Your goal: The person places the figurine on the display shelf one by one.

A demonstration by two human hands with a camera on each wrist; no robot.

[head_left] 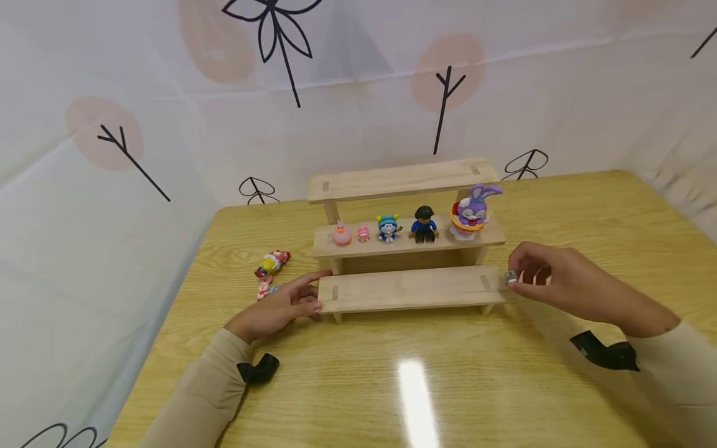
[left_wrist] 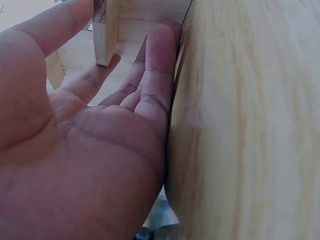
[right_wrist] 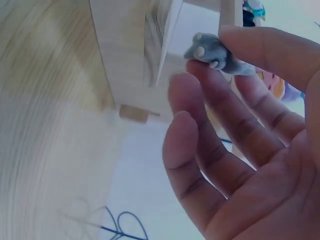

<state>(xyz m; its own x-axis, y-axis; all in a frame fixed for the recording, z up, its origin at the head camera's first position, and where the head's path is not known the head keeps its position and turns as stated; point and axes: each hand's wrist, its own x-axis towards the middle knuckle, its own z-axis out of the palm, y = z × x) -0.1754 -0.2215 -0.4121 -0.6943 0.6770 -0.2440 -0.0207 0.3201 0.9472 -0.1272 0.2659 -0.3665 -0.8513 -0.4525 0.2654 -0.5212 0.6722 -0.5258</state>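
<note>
At the right end of the lowest step, my right hand (head_left: pixel 566 283) pinches a small grey and white figurine (right_wrist: pixel 212 52) between thumb and fingertips. The figurine's kind is hard to tell. My left hand (head_left: pixel 282 305) holds the left end of the wooden step shelf (head_left: pixel 409 289), thumb at the front corner and forefinger at the back. Along the middle step stand a pink bird-like figure (head_left: pixel 342 234), a tiny pink figure (head_left: pixel 363 233), a blue figure with yellow horns (head_left: pixel 388 229), a toy man in a black cap (head_left: pixel 424 225) and a purple rabbit figure (head_left: pixel 472 214).
Left of the shelf, a colourful figurine (head_left: pixel 272 264) lies on the wooden table (head_left: pixel 347 386). A pink and blue figurine (head_left: pixel 266 288) lies just behind my left hand. A white cloth (head_left: pixel 370 118) with plant drawings hangs behind the table.
</note>
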